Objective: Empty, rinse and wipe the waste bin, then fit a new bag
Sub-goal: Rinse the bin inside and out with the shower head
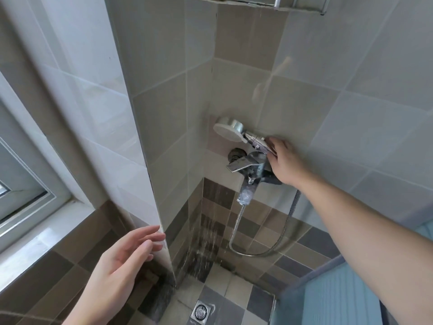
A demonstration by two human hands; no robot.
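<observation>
My right hand [284, 160] is up at the wall, and its fingers [273, 144] curl round the handle of the round white and silver shower head [228, 130], which sits sideways in its holder just above the shiny metal tap [248, 167]. My left hand [124, 259] holds nothing; it hangs in the air beside the corner of the pale grey tiled wall [150, 137], with its fingers straight and a little spread. Water falls in thin streaks down the corner and wets the small brown and grey tiles near the round metal floor drain [202, 310]. I cannot see the waste bin anywhere here, so I cannot tell where it stands. I think the shower head will feel light and hard, but wet and slippery, so the handle is the best place to hold it, not the wide round face. The bendy silver hose [262, 252] hangs in a loop under the tap and will tug a bit when I lift the shower head out. I think the bin will be light and stiff when empty, and slippery once wet, so I should hold it by the rim. A smooth light blue thing [328, 296] sits low on my right; I cannot tell what it is.
</observation>
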